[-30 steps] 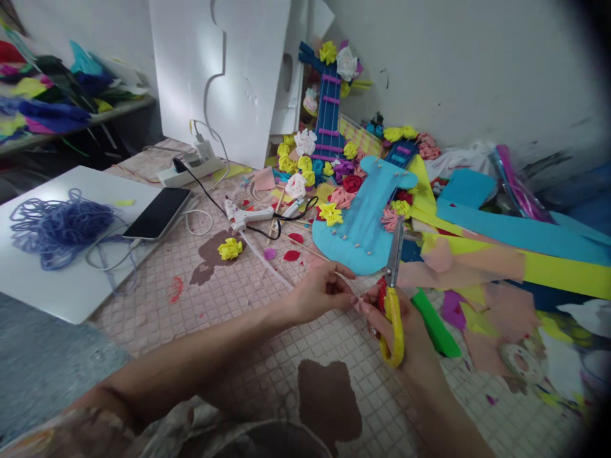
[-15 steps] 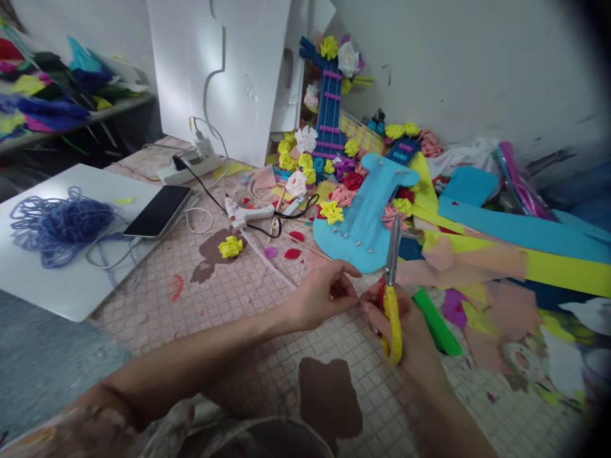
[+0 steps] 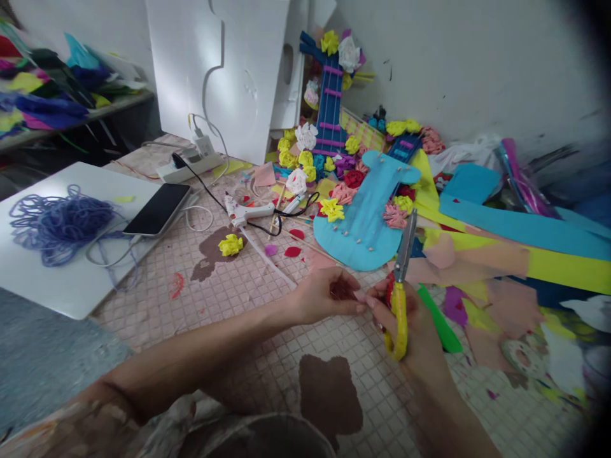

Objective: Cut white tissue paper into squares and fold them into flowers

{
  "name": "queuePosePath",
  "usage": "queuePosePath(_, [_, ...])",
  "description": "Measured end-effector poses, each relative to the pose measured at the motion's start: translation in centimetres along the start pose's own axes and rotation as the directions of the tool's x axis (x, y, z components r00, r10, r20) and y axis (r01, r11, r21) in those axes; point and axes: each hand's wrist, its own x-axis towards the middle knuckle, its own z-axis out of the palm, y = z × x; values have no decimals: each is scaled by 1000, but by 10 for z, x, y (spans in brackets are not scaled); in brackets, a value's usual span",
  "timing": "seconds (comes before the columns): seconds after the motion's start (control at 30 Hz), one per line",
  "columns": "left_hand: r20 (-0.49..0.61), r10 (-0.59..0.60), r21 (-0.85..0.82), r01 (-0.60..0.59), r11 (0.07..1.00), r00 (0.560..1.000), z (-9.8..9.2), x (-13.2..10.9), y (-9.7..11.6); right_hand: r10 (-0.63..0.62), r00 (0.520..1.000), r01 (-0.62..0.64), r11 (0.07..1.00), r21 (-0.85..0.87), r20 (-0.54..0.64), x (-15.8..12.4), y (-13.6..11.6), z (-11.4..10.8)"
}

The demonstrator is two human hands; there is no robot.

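Note:
My right hand [image 3: 410,327] is closed around yellow-handled scissors [image 3: 400,286], whose blades point up and away over the tiled floor. My left hand [image 3: 324,296] meets it fingertip to fingertip, pinching a small dark red piece [image 3: 342,291] that I cannot make out well. Just beyond both hands lies a light blue guitar-shaped foam cutout [image 3: 367,216] with small pegs and paper flowers around it.
A white glue gun [image 3: 248,213] with a black cable, a yellow paper flower [image 3: 230,245] and red scraps lie ahead left. A phone [image 3: 157,208] and purple yarn [image 3: 57,222] rest on a white board. Coloured foam sheets [image 3: 515,235] pile up on the right. A dark blue decorated guitar [image 3: 329,95] leans on the wall.
The scissors have tilted slightly to the right and my hands have shifted a little; the fingertips stay together on the small piece.

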Motion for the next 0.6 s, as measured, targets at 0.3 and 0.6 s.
queuePosePath(0.3, [-3,-133,-96,132,987,991,3,0,3,11,1000,-11,1000,3,8,-2,-4,2])
queuePosePath(0.6, [8,-148,-114,148,982,989,2,1,3,25,1000,-27,995,95,16,-2,-1,1])
